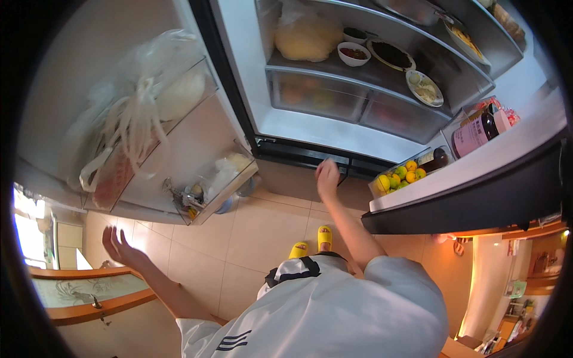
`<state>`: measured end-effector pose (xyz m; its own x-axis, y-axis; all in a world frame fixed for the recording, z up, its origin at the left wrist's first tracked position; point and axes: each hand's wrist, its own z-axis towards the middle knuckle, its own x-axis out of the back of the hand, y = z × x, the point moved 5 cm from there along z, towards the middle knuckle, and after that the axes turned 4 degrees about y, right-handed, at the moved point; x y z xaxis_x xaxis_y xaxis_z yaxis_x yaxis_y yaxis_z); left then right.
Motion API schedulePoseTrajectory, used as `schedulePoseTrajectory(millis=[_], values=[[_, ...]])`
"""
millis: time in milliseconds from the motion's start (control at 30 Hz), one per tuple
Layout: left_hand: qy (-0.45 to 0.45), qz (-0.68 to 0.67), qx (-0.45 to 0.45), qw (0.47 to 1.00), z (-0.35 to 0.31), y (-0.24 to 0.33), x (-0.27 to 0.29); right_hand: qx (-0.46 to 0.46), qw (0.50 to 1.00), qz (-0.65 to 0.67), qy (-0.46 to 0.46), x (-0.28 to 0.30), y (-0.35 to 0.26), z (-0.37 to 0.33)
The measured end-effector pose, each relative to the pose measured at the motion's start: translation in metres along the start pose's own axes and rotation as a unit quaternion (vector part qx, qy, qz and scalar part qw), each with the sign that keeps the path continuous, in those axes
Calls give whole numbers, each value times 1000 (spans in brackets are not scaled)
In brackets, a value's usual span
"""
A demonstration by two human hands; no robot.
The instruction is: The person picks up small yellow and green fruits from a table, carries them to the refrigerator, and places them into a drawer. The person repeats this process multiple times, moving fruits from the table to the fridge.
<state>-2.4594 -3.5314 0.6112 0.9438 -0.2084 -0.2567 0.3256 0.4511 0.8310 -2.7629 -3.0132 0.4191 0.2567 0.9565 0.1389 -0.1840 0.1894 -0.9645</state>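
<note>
A refrigerator stands in front of me with both doors swung open. My left hand (122,247) is held out in the air below the left door (197,128), its fingers apart and nothing in them. My right hand (327,178) is in front of the refrigerator's lower edge (292,154), fingers curled in, with nothing seen in them. On the shelf above lie a bulging plastic bag (307,36), a bowl of dark red food (354,54), a plate of dark food (391,54) and a plate of pale food (425,89). Yellow-green fruits (399,178) fill the right door's lower bin.
Plastic bags (140,101) hang over the left door's bins. A large jar with a pink label (474,134) sits in the right door. Clear drawers (316,95) are under the shelf. A wooden cabinet (101,298) is at my left. Yellow slippers (324,238) stand on the tiled floor (250,238).
</note>
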Motion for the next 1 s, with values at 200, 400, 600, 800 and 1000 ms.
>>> schedulePoseTrajectory(millis=[200,400,600,800,1000], values=[[-27,-17,41,999,-25,21,-62,226,876,-398,155,0,81,92],[-42,58,-6,997,-19,23,-29,303,823,-351,-327,-108,44,-40],[-81,42,-25,996,9,13,-28,272,885,-361,109,-41,42,47],[-91,-37,67,993,26,-20,-56,181,850,-411,-276,-67,35,30],[-194,-209,229,931,44,-69,-79,359,914,-129,-142,17,-66,-149]])
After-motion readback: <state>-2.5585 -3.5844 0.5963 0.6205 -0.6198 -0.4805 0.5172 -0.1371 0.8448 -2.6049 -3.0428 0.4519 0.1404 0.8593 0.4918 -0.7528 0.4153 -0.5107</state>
